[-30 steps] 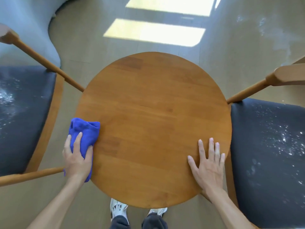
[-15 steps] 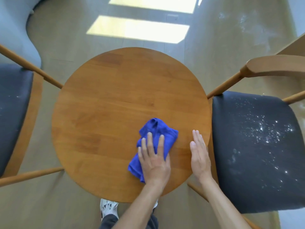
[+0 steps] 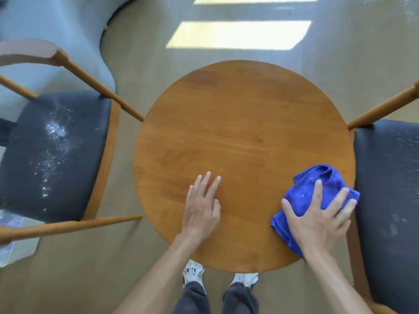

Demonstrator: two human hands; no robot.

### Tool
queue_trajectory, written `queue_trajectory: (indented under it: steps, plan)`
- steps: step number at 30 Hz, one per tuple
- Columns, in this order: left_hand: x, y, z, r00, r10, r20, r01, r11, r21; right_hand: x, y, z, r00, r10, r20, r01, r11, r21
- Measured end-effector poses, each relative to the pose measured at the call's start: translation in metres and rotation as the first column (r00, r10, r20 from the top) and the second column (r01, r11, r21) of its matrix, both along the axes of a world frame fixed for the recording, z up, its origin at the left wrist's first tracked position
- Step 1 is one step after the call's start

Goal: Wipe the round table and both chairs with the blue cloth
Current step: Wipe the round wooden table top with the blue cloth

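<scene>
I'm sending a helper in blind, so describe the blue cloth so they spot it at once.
Find the round wooden table between two dark-seated chairs. At its near right edge, beside the right chair, the blue cloth lies bunched under the right hand. It is the only bright blue thing there.

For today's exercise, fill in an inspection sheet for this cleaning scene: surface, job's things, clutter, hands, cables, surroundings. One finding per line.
Surface: round table, bare wood, no marks seen.
Job's things: blue cloth, bunched at the table's right edge; left chair and right chair seats speckled white.
Clutter: nothing seen on the table.
Hands: right hand presses on the cloth, fingers spread; left hand rests flat on the table.
Cables: nothing seen.
Surroundings: floor with sunlit patches.
</scene>
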State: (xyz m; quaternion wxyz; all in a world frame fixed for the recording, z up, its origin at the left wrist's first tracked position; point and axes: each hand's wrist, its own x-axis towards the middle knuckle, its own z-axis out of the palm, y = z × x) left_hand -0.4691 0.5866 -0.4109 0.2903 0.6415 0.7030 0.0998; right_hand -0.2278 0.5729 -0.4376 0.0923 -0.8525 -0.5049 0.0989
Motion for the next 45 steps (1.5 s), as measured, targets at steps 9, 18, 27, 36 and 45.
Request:
queue_trajectory:
  steps: [9, 18, 27, 36, 45]
  plan:
    - [-0.156, 0.020, -0.009, 0.949, 0.180, -0.261, -0.209, 0.974, -0.088, -0.027, 0.004, -0.020, 0.994, -0.009, 0.111, -0.014, 0.979, 0.203]
    - [-0.175, 0.030, -0.020, 0.985, 0.031, -0.168, -0.035, 0.999, -0.019, -0.232, -0.014, -0.006, 0.913, 0.409, 0.004, -0.402, 0.897, 0.186]
    - [-0.170, 0.033, -0.025, 0.988, 0.140, -0.069, -0.139, 0.990, 0.028, -0.235, -0.047, -0.017, 0.563, 0.825, 0.052, -0.803, 0.530, 0.274]
    - [-0.125, 0.036, -0.015, 0.951, 0.256, -0.175, -0.263, 0.964, -0.021, 0.018, -0.037, -0.005, 0.757, 0.628, 0.182, -0.653, 0.730, 0.199]
    - [-0.096, 0.023, -0.007, 0.950, 0.196, -0.243, -0.219, 0.973, -0.070, -0.019, -0.016, -0.013, 0.949, 0.217, 0.228, -0.267, 0.939, 0.215]
